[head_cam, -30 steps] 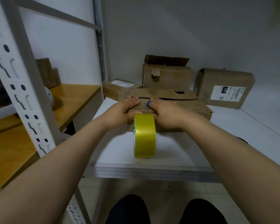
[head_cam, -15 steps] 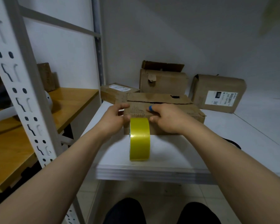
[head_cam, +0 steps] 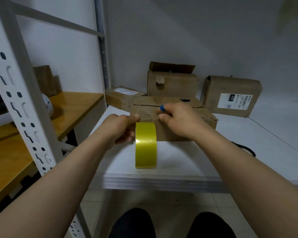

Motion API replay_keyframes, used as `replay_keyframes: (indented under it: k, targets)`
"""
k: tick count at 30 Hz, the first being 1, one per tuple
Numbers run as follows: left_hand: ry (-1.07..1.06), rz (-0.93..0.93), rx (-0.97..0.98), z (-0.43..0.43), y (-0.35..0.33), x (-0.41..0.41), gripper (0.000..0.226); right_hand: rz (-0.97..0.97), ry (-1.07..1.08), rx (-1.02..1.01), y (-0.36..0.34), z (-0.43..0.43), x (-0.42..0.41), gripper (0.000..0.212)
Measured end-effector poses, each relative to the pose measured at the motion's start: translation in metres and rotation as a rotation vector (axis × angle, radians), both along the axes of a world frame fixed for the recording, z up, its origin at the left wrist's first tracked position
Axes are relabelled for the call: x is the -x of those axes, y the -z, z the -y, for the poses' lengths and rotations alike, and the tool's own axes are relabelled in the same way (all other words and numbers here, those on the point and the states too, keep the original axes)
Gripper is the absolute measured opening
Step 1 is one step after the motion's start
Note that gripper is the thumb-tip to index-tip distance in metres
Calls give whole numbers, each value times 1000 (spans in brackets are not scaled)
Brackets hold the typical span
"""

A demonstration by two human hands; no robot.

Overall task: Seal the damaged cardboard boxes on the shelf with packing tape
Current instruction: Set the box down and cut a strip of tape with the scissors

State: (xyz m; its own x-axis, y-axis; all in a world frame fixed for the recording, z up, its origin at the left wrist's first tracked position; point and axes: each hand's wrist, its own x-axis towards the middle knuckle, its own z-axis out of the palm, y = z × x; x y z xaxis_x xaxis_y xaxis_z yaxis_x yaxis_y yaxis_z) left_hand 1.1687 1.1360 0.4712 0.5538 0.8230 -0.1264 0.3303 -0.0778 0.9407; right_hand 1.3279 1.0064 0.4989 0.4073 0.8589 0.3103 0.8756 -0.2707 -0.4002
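Cardboard boxes [head_cam: 162, 100] [head_cam: 120, 97] [head_cam: 172, 86] [head_cam: 213, 90], four on shelf [head_cam: 179, 160], one yellow tape roll [head_cam: 145, 148]

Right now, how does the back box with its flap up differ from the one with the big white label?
The flap-up box has its top flap raised and a torn hole in front; the labelled box shows no raised flap. The labelled box bears a white label marked 220; the flap-up box's front has none. Both are brown cardboard on the shelf.
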Motion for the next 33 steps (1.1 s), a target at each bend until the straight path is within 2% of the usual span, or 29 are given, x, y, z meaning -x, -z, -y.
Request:
replay_keyframes:
  k: [5, 11, 13, 15, 17, 20, 26, 30, 32, 33]
  targets:
    - [103, -8, 399, 13, -5, 0, 40, 36, 22, 98, 8, -1, 3, 40]
    - [170, 144, 712, 14, -1, -4, 13, 223, 63, 251, -2, -7, 20, 46]
    - [135, 193, 721, 14, -1, -8, 7, 208, 62, 263, -5, -8, 19, 44]
    - [98, 223, 730, 15, 0, -12, 10, 166, 55, 212, -6, -13, 17, 40]
    - [69, 245, 749, 14, 3, -15, 13, 151, 76, 203, -6, -19, 17, 50]
    - [106, 286, 748, 9, 8, -16, 7, 220, 157, 300, -1, -32, 20, 58]
    - [253, 363, 688, 14, 14, -14, 39, 208, 202, 282, 7, -38, 16, 57]
    - [248, 364, 666, 24, 10, -13, 34, 212, 213, 251, 9, -37, 16, 60]
    - [244, 333, 619, 34, 4, -13, 19, 140, 179, 215, 7, -33, 14, 62]
    - [231, 299, 588, 35, 6, -15, 30, 36, 140, 135, 4, -28, 12, 60]
